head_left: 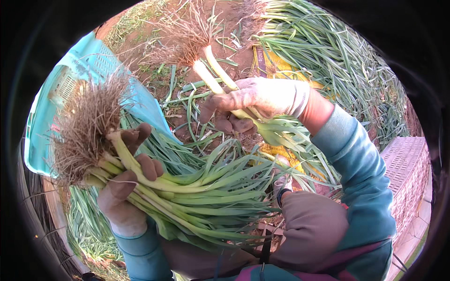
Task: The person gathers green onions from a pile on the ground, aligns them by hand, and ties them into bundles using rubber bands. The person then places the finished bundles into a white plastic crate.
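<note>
My gloved left hand point(121, 196) is closed around a thick bunch of leeks point(190, 189) near the white stem ends. Their tangled dry roots point(91, 133) point to the upper left, and the green leaves hang across my lap to the right. In my gloved right hand point(242, 102) are two leeks point(211, 77), held by the stems with the roots pointing up and away. Their leaves trail below that hand to the lower right. Both gloves are pale with brown-coated fingers.
A turquoise plastic crate point(137, 102) stands at the left, partly behind the roots. At the upper right a large heap of leeks point(316, 52) lies by a yellow sack point(281, 66). Leaf scraps litter the soil point(225, 21). A pale perforated crate point(404, 165) is at the right.
</note>
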{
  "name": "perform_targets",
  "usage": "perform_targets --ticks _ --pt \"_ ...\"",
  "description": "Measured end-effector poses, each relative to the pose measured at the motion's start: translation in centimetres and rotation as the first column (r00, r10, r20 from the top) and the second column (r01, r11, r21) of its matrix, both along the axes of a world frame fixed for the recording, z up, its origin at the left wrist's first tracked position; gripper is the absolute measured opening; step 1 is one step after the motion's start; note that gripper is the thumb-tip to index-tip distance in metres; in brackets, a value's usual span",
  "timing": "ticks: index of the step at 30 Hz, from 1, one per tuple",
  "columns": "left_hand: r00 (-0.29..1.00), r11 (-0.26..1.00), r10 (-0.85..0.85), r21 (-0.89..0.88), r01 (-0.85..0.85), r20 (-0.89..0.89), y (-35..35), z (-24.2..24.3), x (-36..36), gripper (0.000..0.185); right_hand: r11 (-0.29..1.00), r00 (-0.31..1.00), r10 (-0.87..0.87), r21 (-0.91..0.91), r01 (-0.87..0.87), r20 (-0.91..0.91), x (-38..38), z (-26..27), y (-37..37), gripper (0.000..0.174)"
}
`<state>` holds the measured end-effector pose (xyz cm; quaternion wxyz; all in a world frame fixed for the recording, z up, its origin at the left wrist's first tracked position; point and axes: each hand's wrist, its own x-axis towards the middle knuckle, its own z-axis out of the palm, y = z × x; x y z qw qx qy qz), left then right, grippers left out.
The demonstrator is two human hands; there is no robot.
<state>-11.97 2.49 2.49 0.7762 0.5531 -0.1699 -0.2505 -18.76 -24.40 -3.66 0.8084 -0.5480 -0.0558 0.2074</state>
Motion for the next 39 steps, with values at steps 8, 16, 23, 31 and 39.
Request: perform_targets --ticks 8,16,23,31,39 --pt "0.911 0.91 -0.413 -0.05 0.412 -0.013 0.2 1.2 -1.3 0.069 0.974 0.989 0.145 -0.169 -0.15 -0.043 -3.5 6.3 7.8 0.072" --pt "0.878 0.86 -0.478 -0.2 0.469 0.005 0.4 1.0 -0.4 0.047 0.976 0.985 -0.169 -0.142 0.164 -0.022 -6.5 6.5 9.9 0.075" --pt "0.941 0.938 -0.335 -0.109 0.328 -0.05 -0.6 0.3 1.3 0.048 0.638 0.734 -0.611 -0.364 0.678 0.296 -6.3 9.2 10.9 0.034" --pt "0.97 0.956 -0.209 -0.234 0.177 -0.122 -3.2 -1.2 1.3 0.03 0.212 0.476 -0.395 -0.426 0.88 0.786 -4.5 8.0 13.7 0.022" --pt "0.998 0.937 -0.062 -0.345 0.061 0.01 -4.4 -1.2 0.2 0.033 -0.194 0.518 -0.324 -0.591 0.783 0.792 -4.1 7.9 15.2 0.028"
